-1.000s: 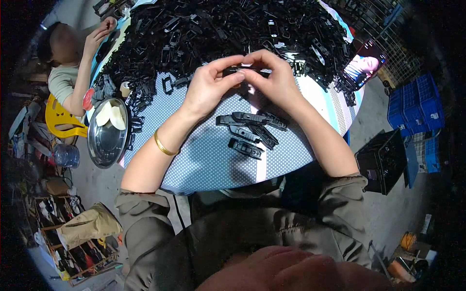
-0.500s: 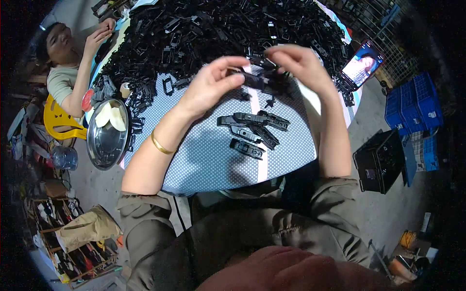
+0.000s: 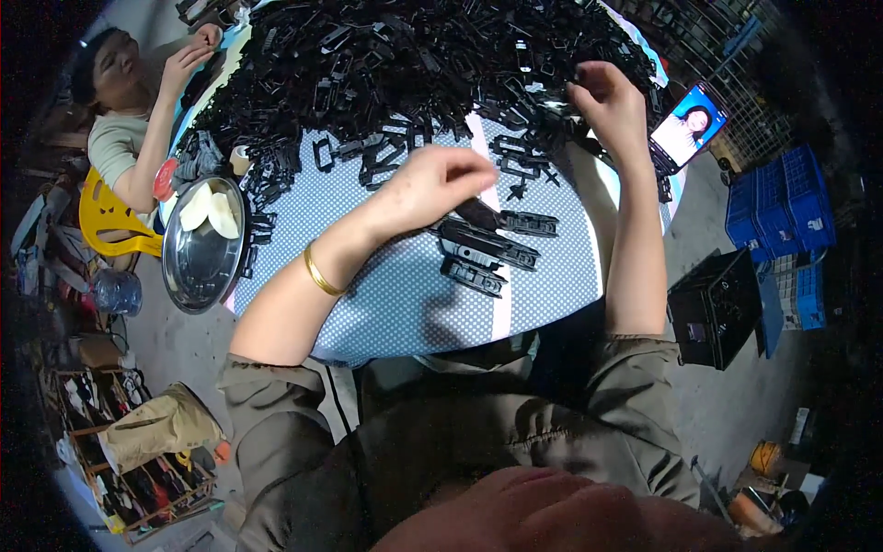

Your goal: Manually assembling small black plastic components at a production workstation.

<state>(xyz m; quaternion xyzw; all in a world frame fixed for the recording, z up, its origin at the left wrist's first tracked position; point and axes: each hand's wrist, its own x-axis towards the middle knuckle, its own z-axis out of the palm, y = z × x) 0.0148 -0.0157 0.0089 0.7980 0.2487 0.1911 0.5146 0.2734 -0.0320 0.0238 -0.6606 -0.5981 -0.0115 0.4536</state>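
My left hand (image 3: 425,191) is low over the near side of the table, thumb and fingers pinched together. A dark black plastic part (image 3: 474,214) shows just under its fingertips, against a small group of long black plastic parts (image 3: 487,244) lying on the patterned cloth. My right hand (image 3: 611,103) is raised over the right side of a large heap of black plastic parts (image 3: 386,74). Its thumb and curled fingers are apart, and nothing shows between them.
Left of the cloth (image 3: 386,313) stands a metal tray (image 3: 196,276) with pale slices. At right a lit phone (image 3: 690,129) leans by the heap. Blue crates (image 3: 782,198) and a black bin (image 3: 717,308) stand on the floor. Another person (image 3: 124,120) sits at the far left.
My left hand has come nearer, down to the small group of parts. My right hand has moved away from it, up and right over the heap. The two hands are now farther apart.
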